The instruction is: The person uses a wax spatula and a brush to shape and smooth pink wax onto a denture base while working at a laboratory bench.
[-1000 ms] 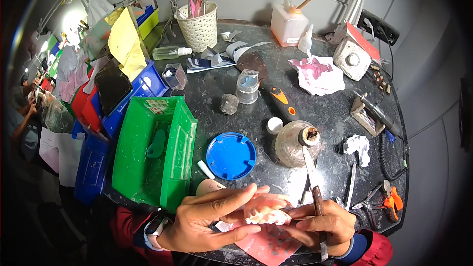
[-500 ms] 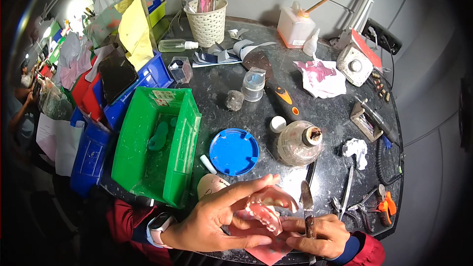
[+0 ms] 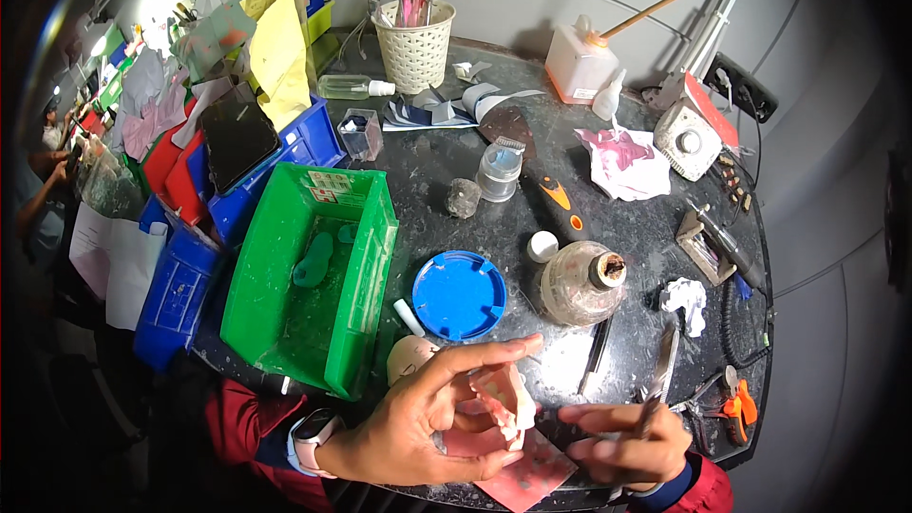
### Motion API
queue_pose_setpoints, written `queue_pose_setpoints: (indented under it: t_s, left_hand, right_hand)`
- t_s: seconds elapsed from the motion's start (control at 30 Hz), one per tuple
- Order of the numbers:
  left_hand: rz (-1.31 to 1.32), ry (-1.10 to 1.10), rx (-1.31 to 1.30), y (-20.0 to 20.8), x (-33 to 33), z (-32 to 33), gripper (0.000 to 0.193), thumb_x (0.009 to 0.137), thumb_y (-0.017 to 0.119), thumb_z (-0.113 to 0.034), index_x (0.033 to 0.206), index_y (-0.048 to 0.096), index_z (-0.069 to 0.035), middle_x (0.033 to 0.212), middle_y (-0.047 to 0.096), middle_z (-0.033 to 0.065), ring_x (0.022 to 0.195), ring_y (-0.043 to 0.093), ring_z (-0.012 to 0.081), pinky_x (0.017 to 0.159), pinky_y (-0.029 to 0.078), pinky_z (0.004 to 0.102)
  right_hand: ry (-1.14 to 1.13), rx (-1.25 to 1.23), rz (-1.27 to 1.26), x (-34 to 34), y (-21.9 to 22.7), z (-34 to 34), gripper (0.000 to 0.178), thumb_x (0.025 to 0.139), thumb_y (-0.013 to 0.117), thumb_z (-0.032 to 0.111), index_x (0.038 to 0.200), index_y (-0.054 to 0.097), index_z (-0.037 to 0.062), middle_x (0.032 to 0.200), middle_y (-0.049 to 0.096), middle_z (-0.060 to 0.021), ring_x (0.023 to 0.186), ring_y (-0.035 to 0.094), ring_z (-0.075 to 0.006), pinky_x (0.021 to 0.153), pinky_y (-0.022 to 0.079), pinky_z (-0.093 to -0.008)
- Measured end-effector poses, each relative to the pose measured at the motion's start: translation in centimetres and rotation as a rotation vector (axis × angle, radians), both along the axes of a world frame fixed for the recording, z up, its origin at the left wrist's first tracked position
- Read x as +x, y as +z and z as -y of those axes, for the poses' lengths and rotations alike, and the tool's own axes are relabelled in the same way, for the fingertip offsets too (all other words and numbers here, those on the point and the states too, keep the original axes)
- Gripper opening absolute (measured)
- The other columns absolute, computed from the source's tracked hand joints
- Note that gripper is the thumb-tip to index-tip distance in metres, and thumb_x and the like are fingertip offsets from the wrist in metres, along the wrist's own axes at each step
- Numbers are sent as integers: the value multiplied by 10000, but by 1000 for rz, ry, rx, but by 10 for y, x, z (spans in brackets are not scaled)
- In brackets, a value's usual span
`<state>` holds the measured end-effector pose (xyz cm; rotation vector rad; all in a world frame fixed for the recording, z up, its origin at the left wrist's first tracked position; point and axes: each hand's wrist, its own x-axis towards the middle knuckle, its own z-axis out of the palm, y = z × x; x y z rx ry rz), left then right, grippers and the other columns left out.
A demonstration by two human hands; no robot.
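Observation:
My left hand (image 3: 408,427), with a watch on its wrist, is closed round a pink denture piece (image 3: 503,401) with a row of teeth and a pale edge. The thumb lies below the piece, the fingers above and behind. To the right, my right hand (image 3: 632,446) grips a wax knife (image 3: 662,370), its blade pointing up and away from me. That hand is slightly blurred and apart from the denture piece. A pink wax sheet (image 3: 532,475) lies on the table under and between my hands. Behind the left hand, a rounded pale block (image 3: 410,357) is partly hidden.
A green bin (image 3: 372,266) stands left, beside a blue round lid (image 3: 459,296). A glass spirit burner (image 3: 575,290) stands ahead. Pliers with orange handles (image 3: 736,408) and crumpled white paper (image 3: 686,304) lie right. Farther back are a white woven cup (image 3: 413,47) and a liquid bottle (image 3: 575,62).
My right hand has drawn away to the right from the denture piece, and the knife now leans to the right. My left hand has turned the piece. The view has shifted slightly.

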<state>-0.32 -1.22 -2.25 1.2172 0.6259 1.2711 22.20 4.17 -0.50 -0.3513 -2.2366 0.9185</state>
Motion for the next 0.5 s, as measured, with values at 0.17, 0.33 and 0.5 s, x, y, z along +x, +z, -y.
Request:
queue_pose_setpoints:
  t_s: [0.17, 0.33, 0.5]
  left_hand:
    - [8, -17, 28, 0, 0, -1, 767, 652, 641, 135, 1258, 215, -67, 1354, 164, 261, 1035, 513, 306, 801, 492, 351]
    - [-4, -17, 1, 2, -1, 2, 749, 658, 625, 148, 1250, 222, -71, 1352, 174, 256, 1054, 502, 312, 804, 492, 346]
    - [-27, -11, -8, 3, -1, 1, 754, 659, 623, 147, 1263, 216, -50, 1341, 207, 238, 1049, 504, 286, 790, 500, 317]
  right_hand:
    - [-497, 175, -306, -15, -10, -14, 220, 911, 389, 191, 1085, 397, 57, 763, 545, -157, 548, 576, -218, 492, 526, -317]
    - [-654, 0, -419, -14, -8, -37, 446, 926, 343, 280, 1245, 327, -32, 796, 546, -117, 626, 585, -159, 567, 517, -240]
    - [-752, -200, -544, -13, -12, -48, 442, 906, 403, 291, 1198, 368, -39, 774, 504, -76, 644, 586, -173, 520, 530, -270]
